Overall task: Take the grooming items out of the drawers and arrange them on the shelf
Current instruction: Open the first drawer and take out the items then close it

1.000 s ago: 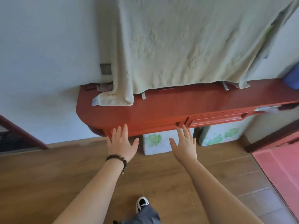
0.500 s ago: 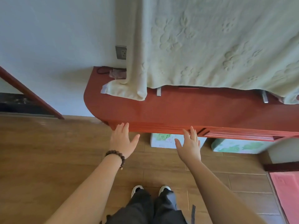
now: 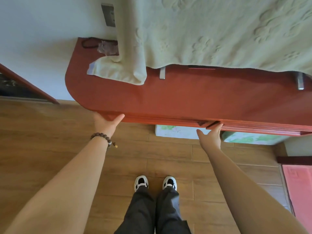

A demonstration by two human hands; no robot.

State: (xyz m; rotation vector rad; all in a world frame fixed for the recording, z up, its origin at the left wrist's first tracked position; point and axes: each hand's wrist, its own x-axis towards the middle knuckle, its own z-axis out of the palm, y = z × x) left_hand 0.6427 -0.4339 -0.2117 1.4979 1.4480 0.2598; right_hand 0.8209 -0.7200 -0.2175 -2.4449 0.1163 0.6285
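Note:
A red wooden shelf top (image 3: 185, 98) runs along the wall, with two drawer fronts under its front edge. No grooming items are in sight. My left hand (image 3: 106, 123) reaches under the left end of the left drawer (image 3: 160, 119); its fingers are hidden behind the wood and only the thumb shows. My right hand (image 3: 210, 137) touches the seam between that drawer and the right drawer (image 3: 261, 129), fingers stretched out and holding nothing. Both drawers look shut.
A pale green towel (image 3: 202, 31) hangs over the back of the shelf, one end lying on the top. A bead string (image 3: 87, 43) and crumpled plastic (image 3: 107, 48) sit at the back left. Two patterned boxes (image 3: 175, 132) stand on the floor beneath. A pink mat (image 3: 298, 183) lies at the right.
I have stepped closer and the view has tilted down. Both hands moved forward from in front of the shelf to its front edge, the left hand's fingers going under it.

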